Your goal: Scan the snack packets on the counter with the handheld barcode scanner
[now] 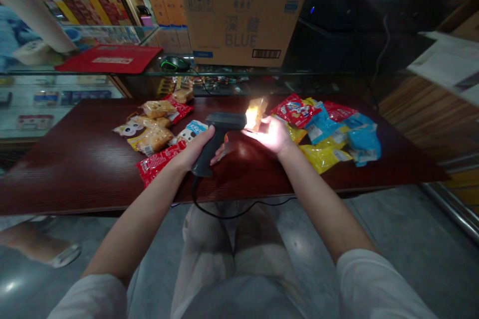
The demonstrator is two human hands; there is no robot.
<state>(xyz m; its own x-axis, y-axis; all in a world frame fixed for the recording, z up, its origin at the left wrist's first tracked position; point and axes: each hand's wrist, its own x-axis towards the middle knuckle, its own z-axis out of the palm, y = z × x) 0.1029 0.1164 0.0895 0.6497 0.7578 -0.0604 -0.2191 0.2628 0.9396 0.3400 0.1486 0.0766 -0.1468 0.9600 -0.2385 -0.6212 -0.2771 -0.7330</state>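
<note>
We find one small packet [255, 113] mid-handling, lit at the head of the black scanner [226, 120]. Biscuit packets [155, 138] lie left of the scanner, and red, blue and yellow packets [324, 157] right of it, on the bench [75, 169]. We cannot tell which have been dealt with or how many remain. Our left hand [196, 149] is wrapped round the scanner's grip; our right hand [275, 134], palm up and partly curled, holds the small packet. Its wrapper looks amber, its print lost in glare.
</note>
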